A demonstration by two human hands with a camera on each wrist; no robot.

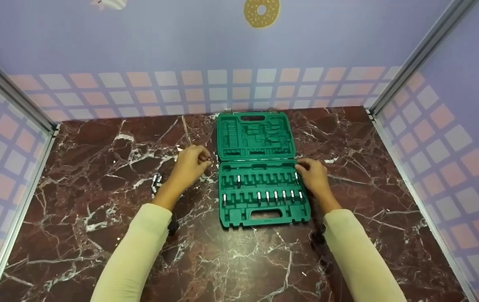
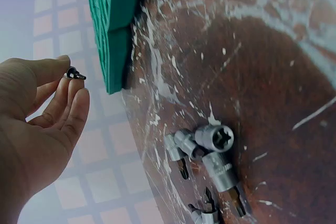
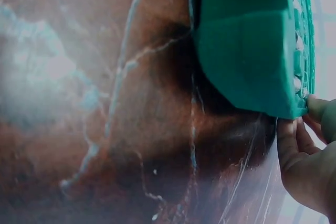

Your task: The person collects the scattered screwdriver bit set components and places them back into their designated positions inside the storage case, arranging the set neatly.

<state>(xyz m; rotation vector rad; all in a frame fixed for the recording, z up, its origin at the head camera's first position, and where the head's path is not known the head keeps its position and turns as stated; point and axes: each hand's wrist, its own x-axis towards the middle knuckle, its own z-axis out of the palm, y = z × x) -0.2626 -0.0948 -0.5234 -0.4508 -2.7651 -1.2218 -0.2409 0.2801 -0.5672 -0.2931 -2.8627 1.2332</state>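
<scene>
My left hand (image 1: 190, 163) is raised over the table, left of an open green tool case (image 1: 235, 217). Between thumb and fingertips it pinches a small bit socket (image 2: 75, 74), its dark tip pointing outward. At the case's right edge my right hand (image 1: 316, 175) grips the rim, thumb on top and fingers against the outside. Several silver bit sockets (image 1: 276, 197) sit upright in slots of the lower half, most of them in the front row. A loose cluster of bit sockets (image 2: 219, 170) lies on the table beside my left wrist.
The case lid (image 1: 256, 140) lies folded back, with vacant moulded recesses. Underneath is a dark red marbled table (image 1: 97, 176). Tiled-pattern walls (image 1: 206, 88) enclose it at the back and both sides.
</scene>
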